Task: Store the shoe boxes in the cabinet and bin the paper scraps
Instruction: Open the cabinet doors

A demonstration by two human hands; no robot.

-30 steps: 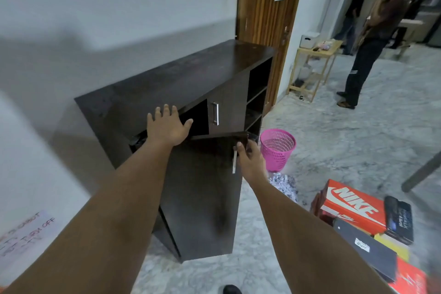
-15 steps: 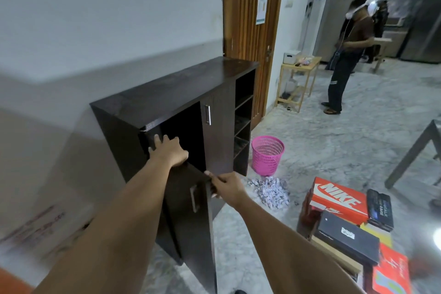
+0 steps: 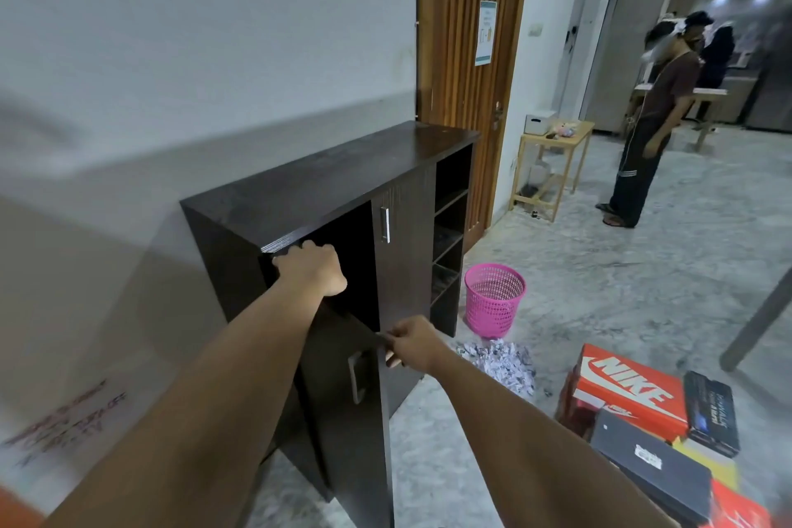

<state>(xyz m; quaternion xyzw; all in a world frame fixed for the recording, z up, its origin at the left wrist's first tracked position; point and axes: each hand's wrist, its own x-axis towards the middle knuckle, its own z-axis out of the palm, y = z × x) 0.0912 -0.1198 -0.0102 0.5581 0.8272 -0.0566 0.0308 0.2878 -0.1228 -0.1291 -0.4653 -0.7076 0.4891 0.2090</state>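
Both hands grip the open door (image 3: 343,412)'s top edge, left hand (image 3: 312,270) near cabinet (image 3: 325,180), right hand (image 3: 413,345) at its corner; shoe boxes (image 3: 630,390) and scraps (image 3: 501,360) lie on floor by bin (image 3: 495,298).

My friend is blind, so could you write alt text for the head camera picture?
A person's left hand grips the top edge of an open dark cabinet door while the right hand pinches its outer corner. Shoe boxes, paper scraps and a pink bin sit on the floor nearby.

Both forearms bare to the elbow, no watch/rings on left hand (image 3: 310,272) or right hand (image 3: 413,345); orange sleeve (image 3: 17,506) bottom-left.
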